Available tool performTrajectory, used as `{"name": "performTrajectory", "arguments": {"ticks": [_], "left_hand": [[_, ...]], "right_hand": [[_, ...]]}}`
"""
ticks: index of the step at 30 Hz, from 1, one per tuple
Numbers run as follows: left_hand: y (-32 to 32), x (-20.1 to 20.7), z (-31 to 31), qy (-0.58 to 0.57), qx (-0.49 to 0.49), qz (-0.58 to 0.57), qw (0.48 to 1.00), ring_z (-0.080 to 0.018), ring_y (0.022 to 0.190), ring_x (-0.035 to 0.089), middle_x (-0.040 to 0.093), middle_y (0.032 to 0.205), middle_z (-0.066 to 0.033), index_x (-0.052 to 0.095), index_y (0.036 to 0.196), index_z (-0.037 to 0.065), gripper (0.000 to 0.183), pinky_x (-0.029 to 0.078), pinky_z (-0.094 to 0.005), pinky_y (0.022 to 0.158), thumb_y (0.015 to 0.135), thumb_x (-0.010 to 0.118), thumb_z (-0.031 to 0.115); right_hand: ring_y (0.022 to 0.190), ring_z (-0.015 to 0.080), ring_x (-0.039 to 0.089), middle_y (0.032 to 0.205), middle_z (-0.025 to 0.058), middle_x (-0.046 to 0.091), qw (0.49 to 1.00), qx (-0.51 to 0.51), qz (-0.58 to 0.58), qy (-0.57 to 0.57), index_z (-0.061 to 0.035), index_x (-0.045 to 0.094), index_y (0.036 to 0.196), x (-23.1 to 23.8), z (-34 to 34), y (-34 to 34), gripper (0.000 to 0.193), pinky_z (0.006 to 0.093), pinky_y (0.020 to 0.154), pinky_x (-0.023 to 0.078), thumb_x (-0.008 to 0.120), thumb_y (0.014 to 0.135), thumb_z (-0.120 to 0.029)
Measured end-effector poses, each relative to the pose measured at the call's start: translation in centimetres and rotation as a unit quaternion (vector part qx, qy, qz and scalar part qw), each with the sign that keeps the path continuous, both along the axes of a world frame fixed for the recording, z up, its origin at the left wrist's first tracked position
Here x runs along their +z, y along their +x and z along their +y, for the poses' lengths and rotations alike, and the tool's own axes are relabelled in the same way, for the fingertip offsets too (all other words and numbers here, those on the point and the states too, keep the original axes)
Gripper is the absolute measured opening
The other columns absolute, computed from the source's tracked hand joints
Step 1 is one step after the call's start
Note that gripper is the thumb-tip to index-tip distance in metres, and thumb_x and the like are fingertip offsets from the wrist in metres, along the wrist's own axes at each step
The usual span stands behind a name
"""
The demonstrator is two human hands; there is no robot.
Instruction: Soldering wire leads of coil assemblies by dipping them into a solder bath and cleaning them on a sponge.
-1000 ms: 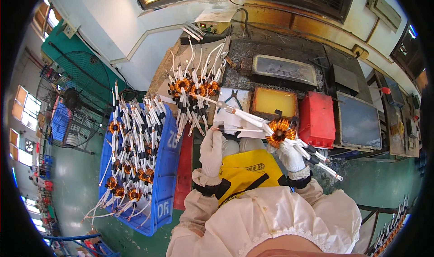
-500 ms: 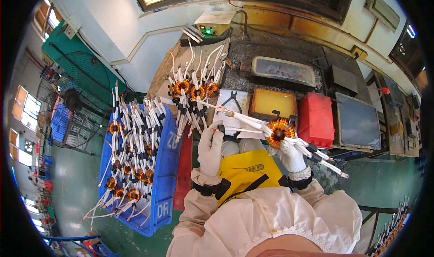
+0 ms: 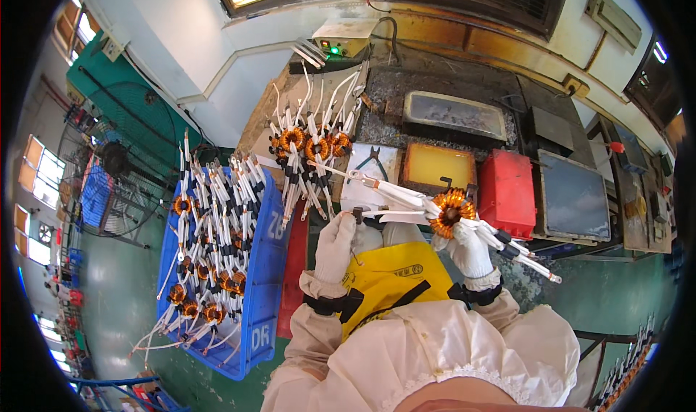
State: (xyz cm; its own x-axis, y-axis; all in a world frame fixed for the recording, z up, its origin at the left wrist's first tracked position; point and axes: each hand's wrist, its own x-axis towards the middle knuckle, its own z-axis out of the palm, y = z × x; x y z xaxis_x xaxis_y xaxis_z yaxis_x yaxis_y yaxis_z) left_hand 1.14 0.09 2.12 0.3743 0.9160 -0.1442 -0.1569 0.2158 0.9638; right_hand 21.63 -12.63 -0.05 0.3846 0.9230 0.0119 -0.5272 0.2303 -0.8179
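Clock from coil centre. Wht-gloved R hand point(image 3: 469, 258), approx 5 o'c, has its fingers, partly hidden, closed round the copper toroidal coil point(image 3: 453, 212) & its wht leads from below. Leads run out at 10 & 4 o'c; at 4 the tips reach over green floor point(image 3: 587, 296).

L hand point(image 3: 335, 246), gloved too, at 8-9 o'c: fingers curled in, near-together, beside a blk sleeve point(image 3: 358, 215) on a lead's end; can't tell if they pinch it. Yellow apron point(image 3: 399, 270) fills the room btwn the wrists.

In view, coil overlaps the near edge of the yellow-filled tray point(image 3: 435, 165) at 12; red bin point(image 3: 507, 202) just beside at 2-3, so that side's tight. Pliers point(image 3: 374, 155) at 10 on a pale sheet point(image 3: 355, 194); past them, coil heap point(image 3: 319, 149), leads hanging toward bench edge. Blue crate point(image 3: 261, 281) w/ more coils at 8-9, well apart, rim beyond L hand.
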Motion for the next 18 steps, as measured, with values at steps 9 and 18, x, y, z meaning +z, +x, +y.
{"name": "performTrajectory", "arguments": {"ticks": [9,18], "left_hand": [[0.9,1.3,-0.3,0.063,0.039,-0.013,0.997,-0.0045,0.067,0.047,0.053,0.081,0.0020,0.053,0.111,0.002,0.026,0.039,-0.0185,0.058,0.090,0.049,0.017],[-0.5,0.4,0.2,-0.075,0.017,-0.100,0.992,-0.0055,0.073,0.050,0.053,0.090,-0.0005,0.051,0.112,0.004,0.027,0.042,-0.0189,0.065,0.085,0.055,0.008]], "right_hand": [[0.069,0.0225,0.059,0.081,0.0153,0.061,1.000,0.000,-0.005,-0.018,0.0036,0.057,0.092,1.2,0.2,-0.7,0.019,0.0318,0.065,0.048,0.049,0.084,-0.012],[0.070,0.0183,0.057,0.083,0.0138,0.061,1.000,0.020,-0.018,-0.011,0.0057,0.057,0.101,1.6,0.0,-0.5,0.027,0.0285,0.067,0.045,0.049,0.084,-0.013]]}}
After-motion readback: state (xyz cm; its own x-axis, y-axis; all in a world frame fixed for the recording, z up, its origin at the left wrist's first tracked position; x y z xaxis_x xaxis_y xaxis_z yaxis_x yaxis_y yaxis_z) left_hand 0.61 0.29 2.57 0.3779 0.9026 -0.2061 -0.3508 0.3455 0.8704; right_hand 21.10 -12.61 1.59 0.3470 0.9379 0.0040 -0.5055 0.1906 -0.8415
